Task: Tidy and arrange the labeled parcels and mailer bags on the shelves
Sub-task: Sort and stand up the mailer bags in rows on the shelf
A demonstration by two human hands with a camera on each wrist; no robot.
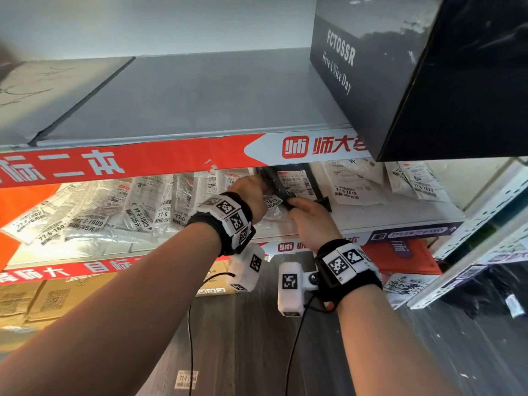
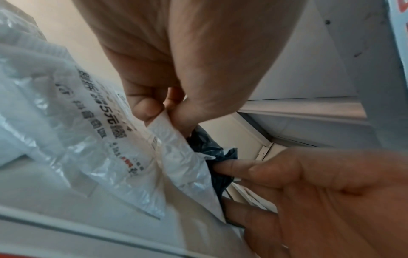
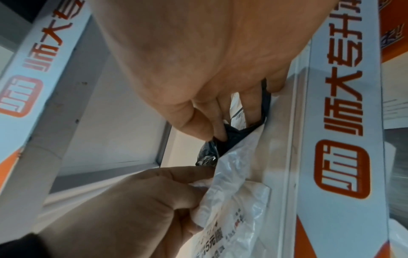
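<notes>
Both my hands at the middle shelf [image 1: 400,215], each pinching a mailer bag.

My left hand [image 1: 251,195] pinches the corner of a white mailer bag [image 2: 73,132] between thumb and forefinger; my right hand [image 1: 310,221] has its fingers curled round the crumpled edge of a black mailer bag [image 1: 294,181], which bears a white label and lies just beside the white one. This shelf holds a leaning row of white labelled bags [image 1: 94,212] to my left and more [image 1: 354,181] to my right. A black box [image 1: 428,81] sits on the upper shelf [image 1: 185,104]; cardboard cartons [image 1: 43,301] stand below.
</notes>
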